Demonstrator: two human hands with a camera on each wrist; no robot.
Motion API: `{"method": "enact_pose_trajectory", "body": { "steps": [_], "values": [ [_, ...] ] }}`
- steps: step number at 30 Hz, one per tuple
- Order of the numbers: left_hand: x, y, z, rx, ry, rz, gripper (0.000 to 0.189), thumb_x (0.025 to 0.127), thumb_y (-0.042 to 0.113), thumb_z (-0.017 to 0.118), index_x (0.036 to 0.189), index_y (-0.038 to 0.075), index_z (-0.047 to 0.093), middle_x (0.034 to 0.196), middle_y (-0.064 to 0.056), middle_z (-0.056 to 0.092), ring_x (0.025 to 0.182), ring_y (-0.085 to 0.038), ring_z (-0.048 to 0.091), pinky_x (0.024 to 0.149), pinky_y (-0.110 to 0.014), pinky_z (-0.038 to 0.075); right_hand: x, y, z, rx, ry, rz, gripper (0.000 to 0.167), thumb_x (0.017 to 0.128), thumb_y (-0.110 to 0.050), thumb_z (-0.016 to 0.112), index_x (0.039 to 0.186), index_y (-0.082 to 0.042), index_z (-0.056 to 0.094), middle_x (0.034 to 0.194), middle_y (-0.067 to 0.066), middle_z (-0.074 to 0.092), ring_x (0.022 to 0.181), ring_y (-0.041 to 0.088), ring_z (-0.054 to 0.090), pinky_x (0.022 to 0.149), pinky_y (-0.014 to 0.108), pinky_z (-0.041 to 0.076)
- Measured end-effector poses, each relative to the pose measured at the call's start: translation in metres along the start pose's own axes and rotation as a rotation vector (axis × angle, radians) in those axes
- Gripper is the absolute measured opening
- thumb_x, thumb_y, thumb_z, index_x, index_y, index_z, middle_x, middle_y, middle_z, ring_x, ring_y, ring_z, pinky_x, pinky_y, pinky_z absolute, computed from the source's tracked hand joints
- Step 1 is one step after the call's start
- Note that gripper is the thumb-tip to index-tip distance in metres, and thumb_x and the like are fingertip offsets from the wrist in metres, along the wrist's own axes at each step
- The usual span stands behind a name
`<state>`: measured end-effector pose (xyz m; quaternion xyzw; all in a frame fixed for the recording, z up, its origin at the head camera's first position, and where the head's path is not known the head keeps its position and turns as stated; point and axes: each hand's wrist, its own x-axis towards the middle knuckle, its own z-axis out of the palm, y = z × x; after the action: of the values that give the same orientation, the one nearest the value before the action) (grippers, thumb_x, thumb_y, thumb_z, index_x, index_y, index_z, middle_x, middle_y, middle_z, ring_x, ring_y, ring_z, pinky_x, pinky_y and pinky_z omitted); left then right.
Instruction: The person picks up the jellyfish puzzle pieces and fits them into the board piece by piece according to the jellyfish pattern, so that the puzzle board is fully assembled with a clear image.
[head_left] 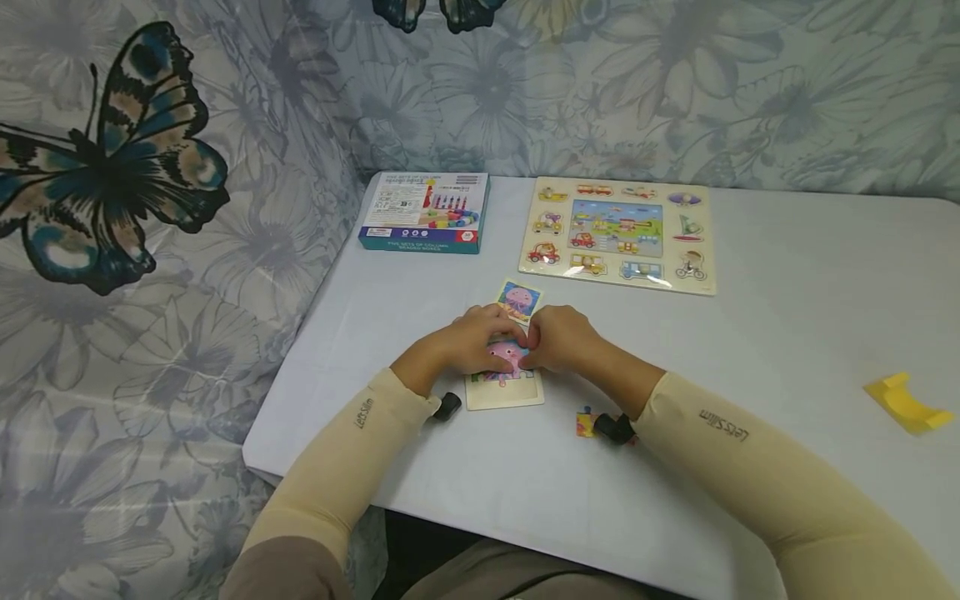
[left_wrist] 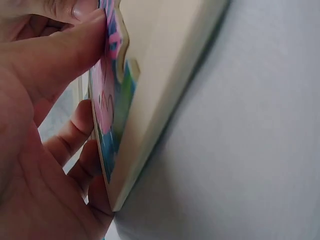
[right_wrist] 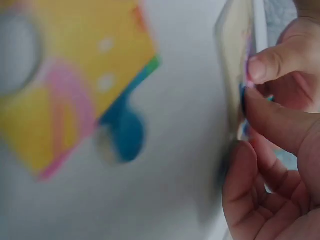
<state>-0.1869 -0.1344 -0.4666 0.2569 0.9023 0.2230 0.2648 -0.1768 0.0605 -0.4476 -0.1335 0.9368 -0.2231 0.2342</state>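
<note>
A small wooden jigsaw puzzle point(head_left: 508, 354) with a pink cartoon octopus lies on the table, the bare wood of its tray point(head_left: 517, 397) showing along the near side. My left hand point(head_left: 474, 340) arches over its left part, the thumb pressing a pink and blue piece point(left_wrist: 114, 37) and the curled fingers at the picture's edge. From the other side my right hand point(head_left: 564, 340) pinches at the puzzle's right edge, its thumb point(right_wrist: 277, 117) close to the left thumb. Which piece lies between the right fingertips is hidden. Just beyond both hands is a card with a similar octopus point(head_left: 518, 300).
A yellow patterned puzzle piece point(head_left: 585, 422) lies beside the right wrist, partly hidden by a black wrist device point(head_left: 615, 428). Farther back are a boxed toy point(head_left: 423, 212) and a vehicle puzzle board point(head_left: 618, 235). A curved yellow object point(head_left: 906, 403) sits far right.
</note>
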Motion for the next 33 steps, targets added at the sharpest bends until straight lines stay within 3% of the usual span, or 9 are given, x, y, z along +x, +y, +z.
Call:
{"method": "enact_pose_trajectory", "body": {
  "steps": [5, 12, 16, 21, 24, 27, 30, 33],
  "values": [
    [-0.001, 0.005, 0.000, -0.013, 0.019, -0.031, 0.031, 0.086, 0.032, 0.083, 0.113, 0.037, 0.068, 0.131, 0.005, 0.053, 0.129, -0.024, 0.041, 0.109, -0.048, 0.036, 0.000, 0.009, 0.004, 0.009, 0.027, -0.014, 0.036, 0.076, -0.037, 0.091, 0.081, -0.013, 0.065, 0.080, 0.003, 0.062, 0.078, 0.022, 0.055, 0.066, 0.032, 0.042],
    [-0.001, 0.008, 0.000, 0.001, 0.022, -0.069, 0.031, 0.087, 0.030, 0.083, 0.111, 0.038, 0.066, 0.131, 0.006, 0.053, 0.129, -0.023, 0.041, 0.107, -0.048, 0.036, -0.004, 0.011, 0.004, 0.021, 0.031, -0.086, 0.027, 0.083, -0.031, 0.086, 0.086, -0.012, 0.067, 0.076, 0.001, 0.062, 0.074, 0.018, 0.055, 0.066, 0.031, 0.042],
    [-0.001, 0.008, 0.000, 0.015, 0.011, -0.056, 0.030, 0.090, 0.030, 0.080, 0.114, 0.037, 0.065, 0.131, 0.005, 0.051, 0.127, -0.024, 0.041, 0.107, -0.049, 0.035, -0.020, 0.012, -0.006, -0.030, -0.055, -0.113, 0.026, 0.084, -0.030, 0.085, 0.094, -0.012, 0.068, 0.082, 0.002, 0.064, 0.076, 0.019, 0.057, 0.069, 0.033, 0.046],
    [-0.001, 0.004, 0.004, 0.036, 0.012, -0.032, 0.029, 0.092, 0.035, 0.076, 0.119, 0.038, 0.064, 0.135, 0.007, 0.050, 0.129, -0.023, 0.040, 0.108, -0.047, 0.033, -0.061, 0.022, -0.008, -0.205, -0.190, -0.080, 0.044, 0.074, -0.039, 0.092, 0.101, -0.014, 0.068, 0.093, 0.002, 0.062, 0.084, 0.021, 0.056, 0.077, 0.037, 0.051],
    [-0.002, 0.001, 0.006, 0.060, 0.019, -0.009, 0.030, 0.093, 0.038, 0.075, 0.122, 0.038, 0.065, 0.134, 0.008, 0.051, 0.130, -0.021, 0.040, 0.110, -0.044, 0.034, -0.082, 0.032, 0.004, -0.227, -0.147, -0.117, 0.049, 0.069, -0.036, 0.095, 0.102, -0.012, 0.067, 0.091, 0.001, 0.058, 0.082, 0.020, 0.054, 0.075, 0.034, 0.050],
    [-0.004, -0.002, 0.005, 0.070, 0.018, 0.026, 0.032, 0.094, 0.040, 0.074, 0.125, 0.038, 0.065, 0.132, 0.008, 0.051, 0.131, -0.019, 0.040, 0.111, -0.042, 0.034, -0.095, 0.041, 0.014, -0.166, -0.072, -0.158, 0.043, 0.069, -0.027, 0.095, 0.097, -0.011, 0.067, 0.089, -0.001, 0.056, 0.080, 0.017, 0.052, 0.071, 0.031, 0.047],
    [-0.006, -0.004, 0.002, 0.055, -0.001, 0.046, 0.035, 0.097, 0.042, 0.069, 0.131, 0.037, 0.064, 0.133, 0.008, 0.051, 0.133, -0.018, 0.039, 0.115, -0.041, 0.035, -0.101, 0.045, 0.017, -0.119, -0.041, -0.170, 0.038, 0.072, -0.025, 0.093, 0.097, -0.011, 0.067, 0.089, -0.002, 0.057, 0.081, 0.016, 0.052, 0.074, 0.032, 0.048],
    [-0.010, -0.006, -0.003, 0.039, -0.009, 0.021, 0.043, 0.099, 0.044, 0.066, 0.140, 0.037, 0.058, 0.141, 0.007, 0.050, 0.139, -0.018, 0.036, 0.118, -0.043, 0.034, -0.102, 0.042, 0.014, -0.081, -0.026, -0.170, 0.034, 0.077, -0.025, 0.090, 0.100, -0.012, 0.069, 0.089, -0.003, 0.060, 0.083, 0.016, 0.053, 0.076, 0.034, 0.050]
  ]
}}
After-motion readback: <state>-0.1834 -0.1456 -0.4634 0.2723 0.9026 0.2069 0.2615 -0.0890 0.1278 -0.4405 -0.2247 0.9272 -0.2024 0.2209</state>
